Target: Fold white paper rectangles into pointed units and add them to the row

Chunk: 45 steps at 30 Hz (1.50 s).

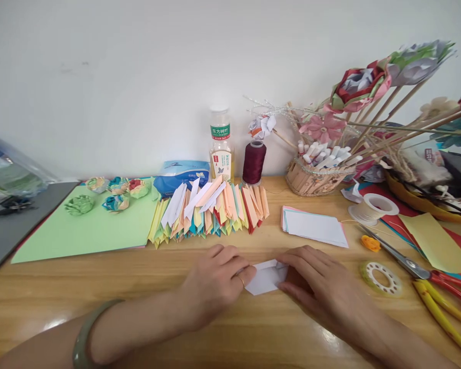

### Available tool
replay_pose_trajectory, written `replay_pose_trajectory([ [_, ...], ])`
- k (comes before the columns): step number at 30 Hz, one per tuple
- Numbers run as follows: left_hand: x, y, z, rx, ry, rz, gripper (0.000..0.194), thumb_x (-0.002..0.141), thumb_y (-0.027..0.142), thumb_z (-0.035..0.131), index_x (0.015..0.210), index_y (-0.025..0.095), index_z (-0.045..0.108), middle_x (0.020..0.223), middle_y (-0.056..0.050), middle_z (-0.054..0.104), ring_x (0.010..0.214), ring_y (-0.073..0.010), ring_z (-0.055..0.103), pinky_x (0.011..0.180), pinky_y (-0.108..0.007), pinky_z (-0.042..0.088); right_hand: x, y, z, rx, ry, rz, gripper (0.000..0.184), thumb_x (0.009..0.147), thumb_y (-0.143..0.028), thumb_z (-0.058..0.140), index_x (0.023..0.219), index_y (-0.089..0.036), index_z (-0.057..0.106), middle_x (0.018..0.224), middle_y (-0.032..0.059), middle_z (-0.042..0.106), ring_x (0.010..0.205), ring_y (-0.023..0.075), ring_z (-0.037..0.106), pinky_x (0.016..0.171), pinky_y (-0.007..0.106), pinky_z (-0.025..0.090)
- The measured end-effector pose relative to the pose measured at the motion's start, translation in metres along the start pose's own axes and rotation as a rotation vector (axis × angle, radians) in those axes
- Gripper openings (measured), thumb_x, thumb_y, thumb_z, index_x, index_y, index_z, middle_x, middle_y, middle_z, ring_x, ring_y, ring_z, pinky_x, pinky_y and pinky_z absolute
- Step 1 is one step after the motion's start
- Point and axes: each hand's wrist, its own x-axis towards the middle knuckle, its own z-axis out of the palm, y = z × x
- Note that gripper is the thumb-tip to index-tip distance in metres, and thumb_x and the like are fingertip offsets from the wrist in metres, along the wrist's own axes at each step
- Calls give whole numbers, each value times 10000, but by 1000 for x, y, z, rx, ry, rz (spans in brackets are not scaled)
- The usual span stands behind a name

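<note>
A small white sheet of paper (pixel 264 279), partly folded at its edges, lies on the wooden table between my hands. My left hand (pixel 218 282) grips its left end with curled fingers, and a ring shows on one finger. At the other end, my right hand (pixel 311 277) holds the folded corner between thumb and fingers. Just beyond stands a long row of folded paper pieces (pixel 203 212) in yellow, white, peach, red and teal. Behind my right hand lies a stack of cut paper rectangles (pixel 315 226), white on top.
Green paper (pixel 80 236) at left bears several paper flowers (pixel 80 204). At the back stand a bottle (pixel 221 148), a maroon thread spool (pixel 254 163) and a basket (pixel 315 177) of pens. On the right lie scissors (pixel 411 265), tape (pixel 381 278), pliers (pixel 441 312) and a white spool (pixel 373 207).
</note>
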Motion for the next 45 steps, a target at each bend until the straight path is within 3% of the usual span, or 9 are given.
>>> replay_pose_trajectory([
  [4,-2,-5,4,-48,8,-29,193,926,131,444,820,132,606,810,-28,637,759,-175,494,640,-294,416,1,4,0,110,-57,-23,174,872,-266,548,1026,-185,558,899,61,593,809,185,557,665,312,477],
  [9,-2,1,-1,-23,-32,-15,225,900,93,417,774,101,604,780,-72,598,736,-187,480,608,-295,446,3,6,-2,71,-92,-73,242,884,-278,527,1110,-213,583,912,66,590,810,184,565,659,306,485],
  [15,0,5,-6,-23,-79,1,217,888,216,446,836,86,611,754,-91,573,779,-216,513,642,-329,486,5,4,0,-30,30,-135,238,924,-271,451,1090,-178,595,844,62,617,755,174,574,624,291,483],
  [22,2,3,-4,-7,-204,12,292,875,295,477,1048,83,578,831,-86,576,799,-229,523,682,-368,488,6,0,-3,-97,3,-164,213,932,-253,428,983,-186,624,801,52,590,724,183,554,610,313,459],
  [29,1,7,-2,27,-117,21,199,890,200,464,921,73,613,762,-68,576,754,-205,528,655,-335,491,5,-1,2,-122,11,-214,224,916,-211,448,1071,-146,595,811,57,585,754,191,541,642,327,459],
  [32,2,6,-3,-22,-41,-23,183,884,163,479,799,93,626,717,-61,582,723,-185,525,621,-304,484,6,-1,2,-81,22,-190,185,903,-173,465,1024,-157,605,801,52,584,735,179,534,632,316,454],
  [37,2,1,-3,-299,11,-189,134,852,206,578,740,166,641,756,-29,642,731,-153,526,645,-269,472,4,2,2,59,52,-120,148,900,-152,476,996,-179,585,820,48,597,740,162,537,622,285,448],
  [45,4,2,-5,-429,-101,-404,73,734,102,637,698,159,607,789,-10,660,759,-172,538,671,-292,457,2,4,2,199,-38,16,112,902,-166,468,867,-205,567,838,38,590,757,160,549,647,290,443],
])
